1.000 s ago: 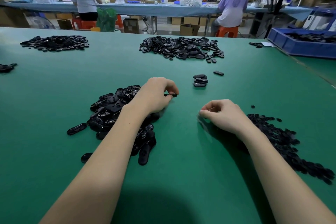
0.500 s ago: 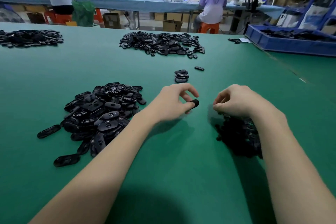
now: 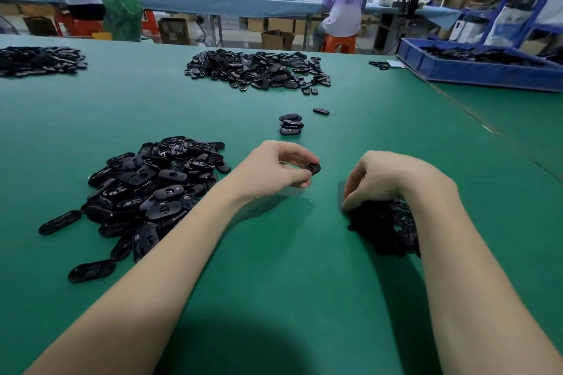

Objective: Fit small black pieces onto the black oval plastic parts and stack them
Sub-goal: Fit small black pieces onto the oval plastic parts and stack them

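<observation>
At your 10 o'clock the heap of oval parts (image 3: 152, 189) lies where it did. Your left hand (image 3: 274, 170) has drifted slightly toward centre since half a second ago and still pinches one oval part (image 3: 313, 167) at its fingertips. Your right hand (image 3: 387, 179) has dropped onto the small black pieces (image 3: 384, 231) at 2 o'clock, fingers curled; whether they hold one, I cannot tell. The finished stack (image 3: 291, 125) waits at 12 o'clock. Fitting likely comes next.

One head-worn view looks forward and down, close over the green table (image 3: 274, 268).
</observation>
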The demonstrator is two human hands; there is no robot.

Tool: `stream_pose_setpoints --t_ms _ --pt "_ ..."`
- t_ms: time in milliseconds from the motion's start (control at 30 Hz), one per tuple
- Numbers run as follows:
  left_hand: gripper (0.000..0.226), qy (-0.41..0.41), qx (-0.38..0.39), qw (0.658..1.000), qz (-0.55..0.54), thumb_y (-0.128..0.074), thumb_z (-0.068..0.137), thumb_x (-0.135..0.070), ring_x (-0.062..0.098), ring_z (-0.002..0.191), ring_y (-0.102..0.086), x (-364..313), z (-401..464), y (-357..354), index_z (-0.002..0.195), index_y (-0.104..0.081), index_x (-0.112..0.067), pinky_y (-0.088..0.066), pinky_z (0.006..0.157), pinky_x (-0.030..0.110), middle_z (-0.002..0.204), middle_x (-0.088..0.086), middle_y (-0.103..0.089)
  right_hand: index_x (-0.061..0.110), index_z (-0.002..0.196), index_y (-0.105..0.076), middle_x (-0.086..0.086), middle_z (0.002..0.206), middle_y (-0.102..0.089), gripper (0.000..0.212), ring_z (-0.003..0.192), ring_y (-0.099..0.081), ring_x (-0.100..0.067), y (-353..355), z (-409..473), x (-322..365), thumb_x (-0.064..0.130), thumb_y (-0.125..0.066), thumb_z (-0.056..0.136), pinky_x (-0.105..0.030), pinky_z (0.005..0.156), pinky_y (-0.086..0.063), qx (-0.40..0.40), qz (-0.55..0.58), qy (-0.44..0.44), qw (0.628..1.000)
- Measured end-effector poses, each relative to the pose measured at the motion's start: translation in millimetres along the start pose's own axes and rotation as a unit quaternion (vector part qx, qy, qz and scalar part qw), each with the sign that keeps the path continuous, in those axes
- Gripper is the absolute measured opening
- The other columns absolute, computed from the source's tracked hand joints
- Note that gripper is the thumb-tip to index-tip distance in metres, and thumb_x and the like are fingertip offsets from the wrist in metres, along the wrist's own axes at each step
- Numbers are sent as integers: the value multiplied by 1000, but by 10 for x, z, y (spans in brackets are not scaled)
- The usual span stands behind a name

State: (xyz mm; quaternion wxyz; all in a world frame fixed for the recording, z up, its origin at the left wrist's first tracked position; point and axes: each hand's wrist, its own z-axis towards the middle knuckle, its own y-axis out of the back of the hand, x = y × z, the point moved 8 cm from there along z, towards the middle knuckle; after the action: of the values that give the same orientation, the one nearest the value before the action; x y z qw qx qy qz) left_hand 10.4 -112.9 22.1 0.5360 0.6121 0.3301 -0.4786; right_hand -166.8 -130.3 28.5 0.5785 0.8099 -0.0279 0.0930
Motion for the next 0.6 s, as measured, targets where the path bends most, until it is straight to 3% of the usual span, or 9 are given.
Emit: stream_pose_setpoints --t_ms 133,200,333,467,533,600 --pt "32 6 3 999 45 -75 85 -2 19 92 -75 19 0 30 113 -73 -17 -53 88 16 114 -2 -74 34 73 -79 12 80 -76 4 87 -70 -15 66 32 27 34 -79 77 -32 85 -58 -35 43 28 998" --pt "34 6 0 999 46 -77 84 -3 16 93 -75 18 3 42 114 -72 -19 -52 91 19 115 -2 -72 32 80 -81 14 80 -78 5 85 -67 -13 83 31 91 32 -77 84 -30 85 -54 -31 161 73 984" --pt "36 3 -12 1000 15 -77 83 -1 22 92 -76 3 5 59 111 -70 -23 -53 93 25 112 8 -72 33 85 -82 12 84 -77 6 71 -47 -13 111 24 141 28 -79 83 -28 67 -42 -37 369 108 922" --pt "41 -6 -28 1000 -3 -77 83 -2 17 82 -76 5 19 89 115 -70 -26 -53 90 21 95 6 -71 31 85 -83 8 74 -66 11 60 -45 -9 71 67 109 31 -85 74 -23 56 -33 -47 409 83 908" --pt "31 -7 -32 999 -37 -76 85 -2 20 82 -76 13 30 80 109 -72 -20 -56 89 24 90 10 -71 31 84 -83 10 77 -71 8 54 -43 -6 32 75 128 30 -84 76 -20 51 -31 -35 430 82 899" --pt "21 -12 -35 997 -73 -75 87 -4 22 81 -76 15 40 63 106 -70 -14 -59 78 28 86 11 -76 34 81 -83 8 83 -75 6 55 -44 -5 15 80 154 29 -82 80 -19 47 -30 -33 452 83 887"
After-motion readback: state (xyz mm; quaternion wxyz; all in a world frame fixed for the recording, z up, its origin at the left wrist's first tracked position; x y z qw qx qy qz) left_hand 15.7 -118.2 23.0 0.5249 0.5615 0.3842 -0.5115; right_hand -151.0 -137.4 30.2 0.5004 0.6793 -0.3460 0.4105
